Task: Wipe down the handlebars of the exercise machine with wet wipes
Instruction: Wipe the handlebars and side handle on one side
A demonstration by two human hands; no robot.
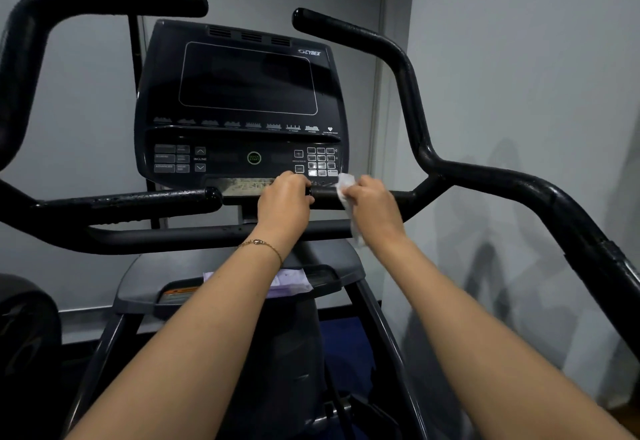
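The exercise machine has black handlebars: a left inner bar (128, 199), a right inner bar (325, 193), and tall curved outer bars (408, 93). My right hand (372, 206) grips a white wet wipe (346, 185) wrapped against the right inner bar; the wipe's tail hangs down below the hand. My left hand (285, 199) curls around the tip of the same bar, just left of the wipe. The left bar's surface looks wet and speckled.
The Cybex console (242, 93) with its dark screen and keypad stands right behind my hands. A purple wipes packet (291, 282) lies on the tray below, partly hidden by my left forearm. A grey wall is close on the right.
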